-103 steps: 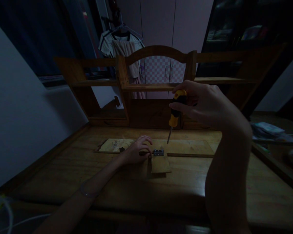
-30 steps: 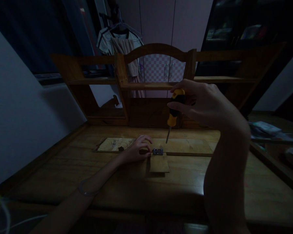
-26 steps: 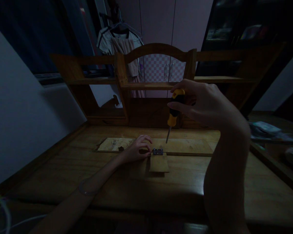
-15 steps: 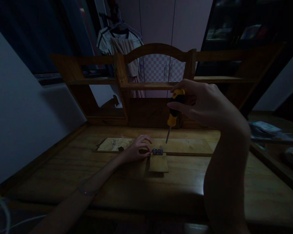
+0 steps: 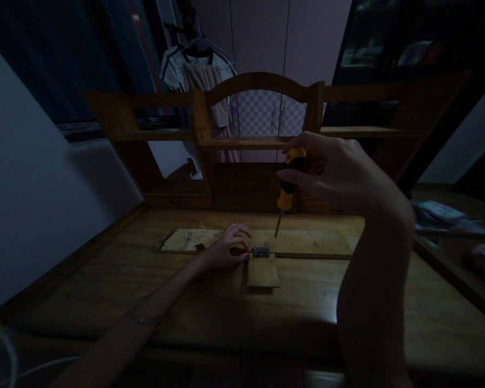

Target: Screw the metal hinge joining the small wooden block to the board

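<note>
My right hand (image 5: pixel 343 170) is closed around the yellow and black handle of a screwdriver (image 5: pixel 286 186). The shaft points down, its tip in the air above a long wooden board (image 5: pixel 307 242). A small metal hinge (image 5: pixel 261 251) sits at the front edge of that board, where a small wooden piece (image 5: pixel 263 271) meets it. At the hinge's left end my left hand (image 5: pixel 228 248) has thumb and forefinger pinched together, by the small piece's corner. What lies between those fingertips is too small to make out.
Under the boards is a wooden desk top (image 5: pixel 178 307), with a wooden shelf unit (image 5: pixel 258 141) along its back. Clothes (image 5: pixel 206 70) hang behind it. Plastic-wrapped items (image 5: pixel 440 213) lie at the right, and a white cable (image 5: pixel 44 364) runs at lower left.
The near edge of the small wooden piece has shifted very slightly toward me. Both hands and the screwdriver look the same as before.
</note>
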The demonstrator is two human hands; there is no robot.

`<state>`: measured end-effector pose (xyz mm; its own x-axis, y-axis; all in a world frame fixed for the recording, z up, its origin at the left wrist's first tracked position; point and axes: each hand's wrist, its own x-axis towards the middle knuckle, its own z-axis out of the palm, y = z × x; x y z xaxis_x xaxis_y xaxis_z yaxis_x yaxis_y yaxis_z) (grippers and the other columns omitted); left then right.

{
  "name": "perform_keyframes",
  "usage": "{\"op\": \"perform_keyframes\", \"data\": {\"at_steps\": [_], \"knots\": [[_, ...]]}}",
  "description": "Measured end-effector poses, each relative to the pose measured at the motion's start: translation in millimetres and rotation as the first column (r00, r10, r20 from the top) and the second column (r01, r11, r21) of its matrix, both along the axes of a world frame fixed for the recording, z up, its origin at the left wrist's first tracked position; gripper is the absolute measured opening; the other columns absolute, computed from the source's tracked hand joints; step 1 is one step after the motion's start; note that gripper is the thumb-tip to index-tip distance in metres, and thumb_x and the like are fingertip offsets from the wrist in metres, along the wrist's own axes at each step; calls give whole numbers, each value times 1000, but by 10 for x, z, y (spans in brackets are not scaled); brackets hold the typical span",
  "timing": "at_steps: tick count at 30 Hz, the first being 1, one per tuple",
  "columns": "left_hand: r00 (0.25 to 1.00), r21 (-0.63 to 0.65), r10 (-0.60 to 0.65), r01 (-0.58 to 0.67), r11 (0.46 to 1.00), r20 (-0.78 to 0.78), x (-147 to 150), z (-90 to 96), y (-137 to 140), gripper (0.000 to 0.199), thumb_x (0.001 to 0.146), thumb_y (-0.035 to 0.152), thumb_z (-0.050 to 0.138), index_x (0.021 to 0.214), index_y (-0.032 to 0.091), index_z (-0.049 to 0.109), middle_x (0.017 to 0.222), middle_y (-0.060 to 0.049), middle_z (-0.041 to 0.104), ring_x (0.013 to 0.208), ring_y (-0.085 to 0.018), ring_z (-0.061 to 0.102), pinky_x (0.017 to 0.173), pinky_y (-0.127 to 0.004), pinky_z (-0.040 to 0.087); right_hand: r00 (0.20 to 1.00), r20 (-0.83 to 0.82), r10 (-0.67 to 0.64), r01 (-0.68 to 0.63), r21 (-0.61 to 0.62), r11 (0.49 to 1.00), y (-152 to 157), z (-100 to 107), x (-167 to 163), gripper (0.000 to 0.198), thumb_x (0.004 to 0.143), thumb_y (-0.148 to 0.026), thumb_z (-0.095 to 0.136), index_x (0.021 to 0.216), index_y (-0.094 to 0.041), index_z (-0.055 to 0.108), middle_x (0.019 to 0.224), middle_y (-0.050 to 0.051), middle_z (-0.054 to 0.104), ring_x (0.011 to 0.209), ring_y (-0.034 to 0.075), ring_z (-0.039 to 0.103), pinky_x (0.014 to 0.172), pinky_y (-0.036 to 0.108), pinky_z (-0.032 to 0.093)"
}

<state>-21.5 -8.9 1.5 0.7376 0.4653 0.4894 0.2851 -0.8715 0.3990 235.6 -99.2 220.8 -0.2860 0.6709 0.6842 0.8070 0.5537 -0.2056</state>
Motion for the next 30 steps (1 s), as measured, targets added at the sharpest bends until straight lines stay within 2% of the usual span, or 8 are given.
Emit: {"op": "perform_keyframes", "data": {"at_steps": [3, 7, 12, 17, 23, 30], "knots": [[1000, 4, -6, 6, 1000, 3, 0, 0, -2, 2, 82, 19, 66, 83, 20, 68, 118, -9, 57, 123, -23, 46, 106, -42, 39, 1000, -11, 6, -6, -7, 1000, 5, -5, 4, 31, 82, -41, 67, 108, -26, 65, 69, 0, 60, 73, 21, 59, 67, 31, 41], [1000, -7, -2, 2, 1000, 2, 0, 17, -14, 4, 84, 22, 64, 83, 19, 66, 118, -9, 57, 123, -23, 46, 106, -42, 38, 1000, -2, 2, -2, 5, 1000, -3, -4, 3, 31, 82, -40, 67, 109, -25, 65, 67, -1, 58, 65, 18, 57, 62, 30, 39], [998, -47, 54, -53, 997, 22, -10, 49, -23, 12, 91, 29, 58, 86, 19, 63, 117, -9, 57, 118, -22, 49, 103, -40, 40, 999, 31, -12, 11, 43, 999, -13, 3, -7, 31, 82, -40, 67, 108, -23, 65, 65, -2, 58, 59, 15, 55, 54, 28, 34], [986, -60, 129, -124, 990, 106, -3, 47, -11, 16, 93, 33, 54, 92, 19, 63, 113, -8, 58, 115, -22, 51, 101, -39, 40, 999, 28, 16, -17, 17, 1000, 16, 2, -52, 30, 82, -36, 68, 108, -21, 64, 69, -1, 62, 62, 15, 58, 56, 27, 35], [948, -104, 237, -219, 970, 213, 9, 43, -20, 20, 97, 33, 47, 97, 21, 63, 109, -8, 59, 111, -20, 53, 99, -37, 42, 999, -2, 51, -51, -105, 993, 107, -34, -144, 24, 85, -37, 65, 102, -21, 61, 68, -2, 61, 62, 14, 57, 54, 25, 33], [905, -249, 328, -263, 932, 271, -17, 31, -36, 23, 99, 35, 43, 101, 22, 62, 108, -8, 60, 106, -20, 55, 94, -34, 45, 994, -95, 53, -75, -236, 969, 310, -91, -167, 24, 88, -45, 60, 91, -22, 54, 67, -2, 59, 58, 13, 54, 53, 25, 33]]}}
